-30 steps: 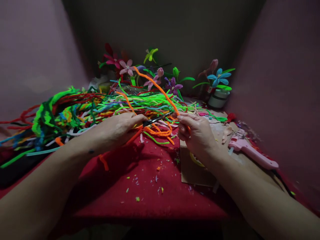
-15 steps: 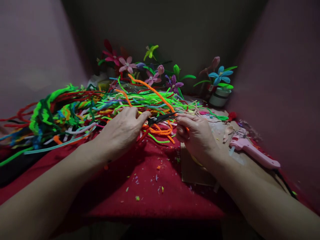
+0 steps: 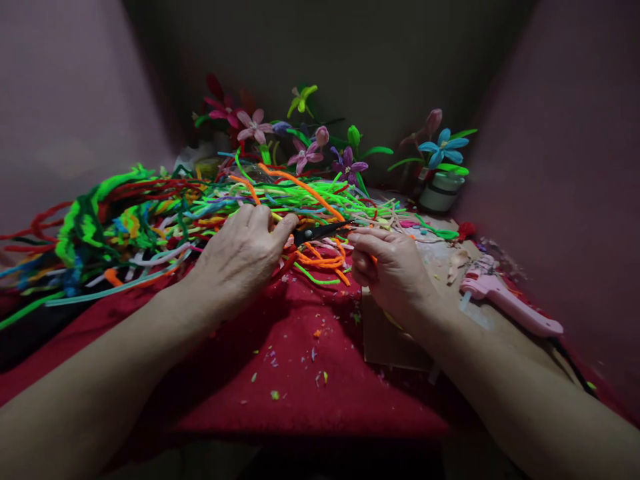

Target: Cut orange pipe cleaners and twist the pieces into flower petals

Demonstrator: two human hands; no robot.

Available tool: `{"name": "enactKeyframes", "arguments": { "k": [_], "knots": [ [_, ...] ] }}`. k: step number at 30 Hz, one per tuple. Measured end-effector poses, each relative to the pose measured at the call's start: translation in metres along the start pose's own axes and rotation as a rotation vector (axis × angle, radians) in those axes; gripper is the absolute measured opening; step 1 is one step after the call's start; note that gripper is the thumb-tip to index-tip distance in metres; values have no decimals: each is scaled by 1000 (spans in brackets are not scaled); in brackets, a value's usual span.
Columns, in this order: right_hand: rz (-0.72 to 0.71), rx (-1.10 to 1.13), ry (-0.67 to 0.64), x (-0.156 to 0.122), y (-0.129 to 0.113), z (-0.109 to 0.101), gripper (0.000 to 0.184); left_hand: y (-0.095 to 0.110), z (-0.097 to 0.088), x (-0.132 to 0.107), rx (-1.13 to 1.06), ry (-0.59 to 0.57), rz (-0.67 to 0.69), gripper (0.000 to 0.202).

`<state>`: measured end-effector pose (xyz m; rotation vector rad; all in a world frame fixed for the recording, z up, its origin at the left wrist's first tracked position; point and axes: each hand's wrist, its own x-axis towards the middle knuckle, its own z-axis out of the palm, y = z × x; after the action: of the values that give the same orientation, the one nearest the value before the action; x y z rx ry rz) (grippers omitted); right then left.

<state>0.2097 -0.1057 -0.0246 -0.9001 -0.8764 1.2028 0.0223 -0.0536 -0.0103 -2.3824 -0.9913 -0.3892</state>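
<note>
My left hand (image 3: 247, 250) is closed round the handles of a pair of scissors (image 3: 320, 232) with dark blades, which point right toward the other hand. The handles are mostly hidden under the fingers. In a pinch, my right hand (image 3: 393, 267) grips an orange pipe cleaner (image 3: 305, 189); its long end slants up and left past the blade tips, and a short bit shows below the fingers. More orange pipe cleaners (image 3: 323, 263) lie bent beneath the scissors. Behind both hands spreads a heap of pipe cleaners (image 3: 280, 200), mostly green.
A pink glue gun (image 3: 510, 303) rests at the right by a cardboard piece (image 3: 390, 340). Pipe cleaner flowers (image 3: 303, 157) stand along the back, with a blue flower (image 3: 443, 148) over a jar (image 3: 443, 192). Small clippings (image 3: 275, 395) dot the red cloth (image 3: 310, 360).
The upper end of the orange pipe cleaner has dropped slightly, and the scissor blades look closer together. Both hands stay in nearly the same place.
</note>
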Motion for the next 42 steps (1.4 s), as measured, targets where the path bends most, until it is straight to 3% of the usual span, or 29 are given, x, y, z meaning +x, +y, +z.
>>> {"name": "enactKeyframes", "arguments": {
  "k": [12,24,28,30,34,38,42],
  "knots": [
    [9,-21,18,-1,-1,1,15,3,-7,-2,174,-56,31,36],
    [52,19,37,2,-1,1,11,3,-3,-5,-100,-64,-8,34],
    [82,44,-35,3,1,-3,8,3,-2,-3,-451,5,-108,31],
    [117,51,-112,3,2,-3,8,7,-3,-1,-811,36,-207,26],
    [259,55,-334,-3,2,0,11,21,-11,4,-1507,-8,-463,31],
    [383,63,-506,-10,2,4,12,31,-23,8,-1664,50,-692,3],
    [406,80,-558,-11,8,4,11,31,-25,10,-1740,109,-785,12]
  ]
}}
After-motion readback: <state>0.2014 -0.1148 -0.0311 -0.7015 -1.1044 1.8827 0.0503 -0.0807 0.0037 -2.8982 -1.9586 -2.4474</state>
